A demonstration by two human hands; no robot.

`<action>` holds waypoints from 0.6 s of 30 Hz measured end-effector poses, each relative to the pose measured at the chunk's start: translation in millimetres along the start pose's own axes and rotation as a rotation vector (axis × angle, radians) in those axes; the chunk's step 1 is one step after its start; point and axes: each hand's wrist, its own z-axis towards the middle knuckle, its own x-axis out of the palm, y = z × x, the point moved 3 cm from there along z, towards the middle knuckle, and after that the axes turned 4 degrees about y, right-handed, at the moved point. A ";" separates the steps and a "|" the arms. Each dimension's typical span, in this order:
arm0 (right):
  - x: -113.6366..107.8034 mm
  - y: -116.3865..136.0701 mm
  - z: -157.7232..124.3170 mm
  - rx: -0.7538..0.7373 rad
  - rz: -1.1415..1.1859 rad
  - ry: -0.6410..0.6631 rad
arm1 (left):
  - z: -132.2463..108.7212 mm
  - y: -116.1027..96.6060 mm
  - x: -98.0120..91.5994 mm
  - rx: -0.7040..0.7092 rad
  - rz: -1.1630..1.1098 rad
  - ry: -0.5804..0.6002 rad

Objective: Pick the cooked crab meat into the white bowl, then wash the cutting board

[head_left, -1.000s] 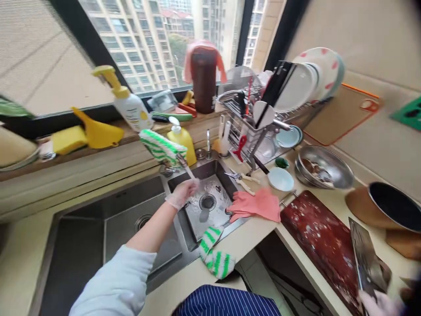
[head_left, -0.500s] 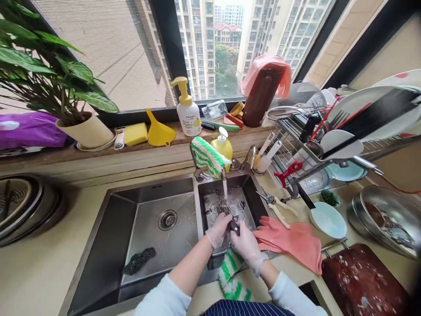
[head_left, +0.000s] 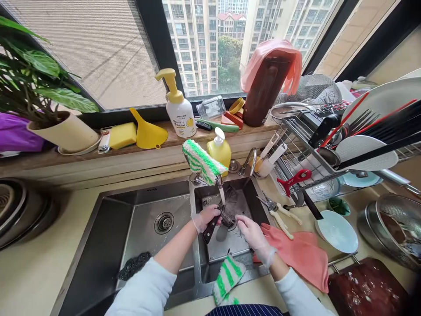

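My left hand (head_left: 209, 217), in a clear glove, is closed around a knife with a dark riveted handle (head_left: 209, 231). The handle sticks out below my fingers, over the small sink basin (head_left: 217, 252). Splashing water from the faucet (head_left: 219, 179) blurs the blade, which I cannot make out well. To the right, my gloved right hand (head_left: 255, 235) has its thumb and fingertips pinched together close to the wet area; what they hold, if anything, is too small to tell. A green-and-white striped cloth (head_left: 230, 274) hangs over the front rim below my hands.
The larger basin (head_left: 144, 228) on the left holds a dark scrubber (head_left: 134, 265). Pink gloves (head_left: 299, 254), kitchen scissors (head_left: 279, 210) and a white bowl (head_left: 337, 230) lie at right, below the dish rack (head_left: 305, 145). Another striped cloth (head_left: 202, 160) drapes the faucet.
The dark handle has passed from my right hand to my left and now points down-left. My right hand has moved right, apart from the left. The view has shifted slightly.
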 end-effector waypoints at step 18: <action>-122.4 -55.8 -29.6 0.112 0.000 -0.279 | -83.9 -63.0 -11.9 0.609 2.033 -0.203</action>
